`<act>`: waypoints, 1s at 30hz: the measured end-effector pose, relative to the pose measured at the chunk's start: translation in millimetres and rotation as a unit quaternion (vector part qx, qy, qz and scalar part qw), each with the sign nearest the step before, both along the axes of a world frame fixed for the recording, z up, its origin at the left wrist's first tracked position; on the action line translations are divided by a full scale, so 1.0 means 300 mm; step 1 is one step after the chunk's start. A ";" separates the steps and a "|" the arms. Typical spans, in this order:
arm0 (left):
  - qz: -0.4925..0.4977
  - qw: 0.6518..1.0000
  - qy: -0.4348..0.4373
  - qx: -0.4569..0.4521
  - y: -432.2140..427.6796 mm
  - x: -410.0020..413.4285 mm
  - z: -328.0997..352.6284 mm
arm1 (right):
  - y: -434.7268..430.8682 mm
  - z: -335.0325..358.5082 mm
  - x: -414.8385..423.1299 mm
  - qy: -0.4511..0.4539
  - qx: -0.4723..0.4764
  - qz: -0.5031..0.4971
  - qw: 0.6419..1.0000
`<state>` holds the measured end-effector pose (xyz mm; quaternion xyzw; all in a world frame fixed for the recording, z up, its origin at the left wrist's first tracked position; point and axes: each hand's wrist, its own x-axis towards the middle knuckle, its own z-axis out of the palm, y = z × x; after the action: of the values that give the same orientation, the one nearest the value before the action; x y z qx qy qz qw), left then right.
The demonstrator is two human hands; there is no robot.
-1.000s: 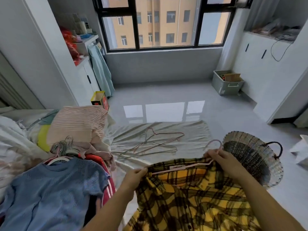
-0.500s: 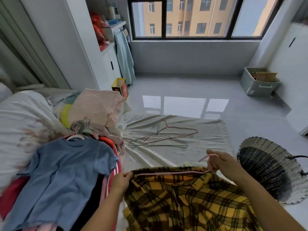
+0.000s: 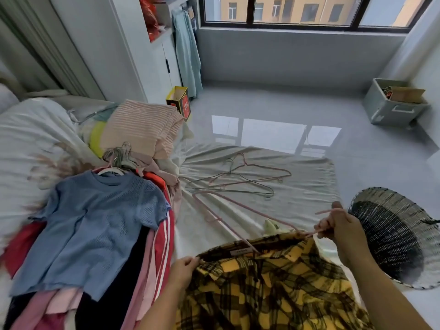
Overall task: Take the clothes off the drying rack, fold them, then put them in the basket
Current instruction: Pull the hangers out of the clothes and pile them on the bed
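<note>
A yellow and black plaid shirt lies in front of me at the bottom. My left hand pinches its collar at the left. My right hand grips the hook end of a pink hanger, most of which sticks out of the collar to the upper left. A dark woven basket lies tipped on its side on the floor at the right. A pile of clothes on hangers, topped by a blue knit top, lies on the left.
Several bare wire hangers lie on a grey sheet spread on the floor. Folded striped cloth sits on the bed. A yellow box and a grey storage bin stand on the tiled floor.
The pink hanger has been drawn out of the plaid shirt's collar and now sticks out to the upper left. The view has turned to the left and down.
</note>
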<state>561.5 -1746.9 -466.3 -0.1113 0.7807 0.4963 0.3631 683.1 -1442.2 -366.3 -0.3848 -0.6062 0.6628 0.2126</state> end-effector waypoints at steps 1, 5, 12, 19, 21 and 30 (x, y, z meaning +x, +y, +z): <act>-0.040 0.999 0.025 -0.021 0.010 0.017 -0.017 | -0.001 -0.002 -0.018 -0.004 0.009 -0.006 1.000; -0.163 0.985 0.058 0.020 0.099 0.063 -0.020 | -0.066 -0.004 -0.111 -0.011 0.069 0.031 0.997; -0.177 0.766 0.610 -0.099 0.115 -0.066 0.084 | -0.180 -0.065 -0.243 0.026 0.059 0.109 0.992; -0.279 0.663 0.670 -0.184 0.054 -0.303 0.117 | -0.262 -0.046 -0.391 0.011 0.091 0.179 0.980; -0.296 0.668 0.658 -0.179 0.037 -0.359 0.093 | -0.267 -0.058 -0.419 0.005 0.076 0.175 0.982; -0.334 0.848 0.406 -0.073 -0.100 -0.605 -0.042 | -0.111 -0.204 -0.389 -0.323 0.236 0.434 0.807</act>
<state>380.1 -1777.0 -478.9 0.3412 0.8825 0.2875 0.1487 566.5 -1475.6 -427.7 -0.2119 -0.8814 0.3599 -0.2208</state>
